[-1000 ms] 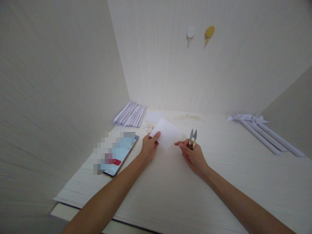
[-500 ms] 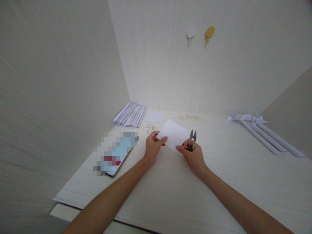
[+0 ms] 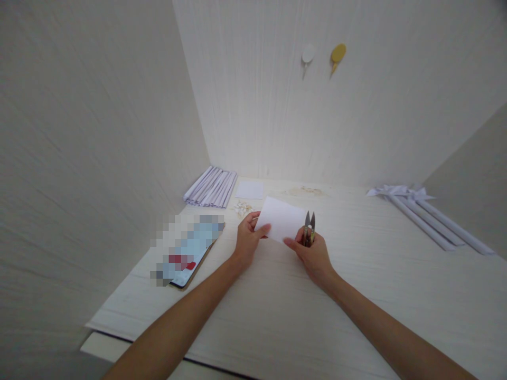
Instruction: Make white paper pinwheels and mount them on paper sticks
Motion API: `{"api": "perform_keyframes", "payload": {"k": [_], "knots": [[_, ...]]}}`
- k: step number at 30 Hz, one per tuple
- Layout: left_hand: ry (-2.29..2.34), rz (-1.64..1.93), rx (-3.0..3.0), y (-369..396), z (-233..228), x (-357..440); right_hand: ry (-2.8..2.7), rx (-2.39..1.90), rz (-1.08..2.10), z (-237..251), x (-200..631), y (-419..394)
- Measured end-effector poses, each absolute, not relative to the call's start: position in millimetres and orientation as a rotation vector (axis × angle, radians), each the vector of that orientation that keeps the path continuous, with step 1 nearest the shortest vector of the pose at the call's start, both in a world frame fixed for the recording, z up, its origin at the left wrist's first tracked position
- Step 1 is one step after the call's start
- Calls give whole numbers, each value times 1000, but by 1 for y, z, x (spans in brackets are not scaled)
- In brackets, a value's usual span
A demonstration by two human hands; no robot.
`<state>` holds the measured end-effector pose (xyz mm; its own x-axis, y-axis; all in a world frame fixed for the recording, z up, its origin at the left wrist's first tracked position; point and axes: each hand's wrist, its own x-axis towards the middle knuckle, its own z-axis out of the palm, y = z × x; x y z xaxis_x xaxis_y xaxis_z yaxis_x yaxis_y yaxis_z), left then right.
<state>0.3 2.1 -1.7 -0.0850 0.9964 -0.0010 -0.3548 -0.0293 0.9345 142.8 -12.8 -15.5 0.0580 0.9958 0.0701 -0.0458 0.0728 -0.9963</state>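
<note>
At frame centre, a paper (image 3: 282, 219) is pinched by the left hand (image 3: 247, 244) and by the fingers of the right hand (image 3: 312, 256), which also grips snips (image 3: 308, 228). The sheet could be nicked or dropped if the crowded right grip shifts.

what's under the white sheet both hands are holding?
Only bare table shows below the white sheet, pinched by the left hand and right hand. Whatever lies directly beneath it is covered.
</note>
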Motion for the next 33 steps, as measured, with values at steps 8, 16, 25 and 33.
{"api": "perform_keyframes", "payload": {"k": [8,16,25,33], "knots": [[954,1426,758,7,2,-6,-1284,-1205,1131,-7,142,-15],[936,1423,660,12,7,-14,-1374,-1226,1101,-4,142,-15],[766,1412,578,13,3,-17,-1173,-1140,1143,-9,145,-13],[681,1323,285,12,4,-18,-1126,-1116,1185,-14,147,-11]]}}
